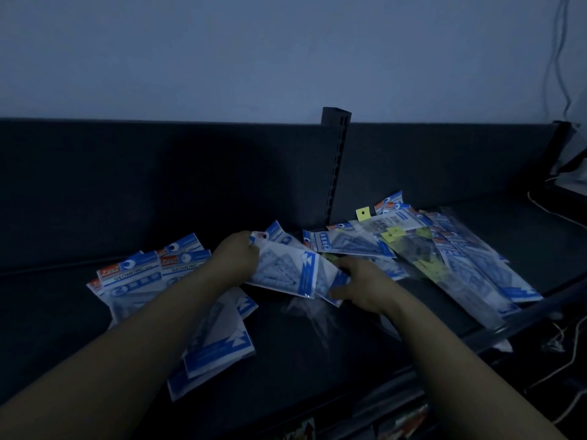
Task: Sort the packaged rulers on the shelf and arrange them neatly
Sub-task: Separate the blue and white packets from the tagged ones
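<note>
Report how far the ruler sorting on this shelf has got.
Partly done. A loose group of blue packs lies gathered on the left, not yet squared. The left hand and right hand grip blue-and-white packs in the middle. The jumbled pile on the right, yellow-tagged packs included, is left to sort.

Blue-and-white plastic ruler packets (286, 271) are marked with white arrow shapes on blue bands; orange-red logo corners are seen on the left ones. Small yellow paper tags (363, 213) are noted in the right pile. The flat metal shelf (317, 344) is rendered dark navy, possibly black, in the dim light. The plain wall (286, 52) is shown pale grey-blue.
</note>
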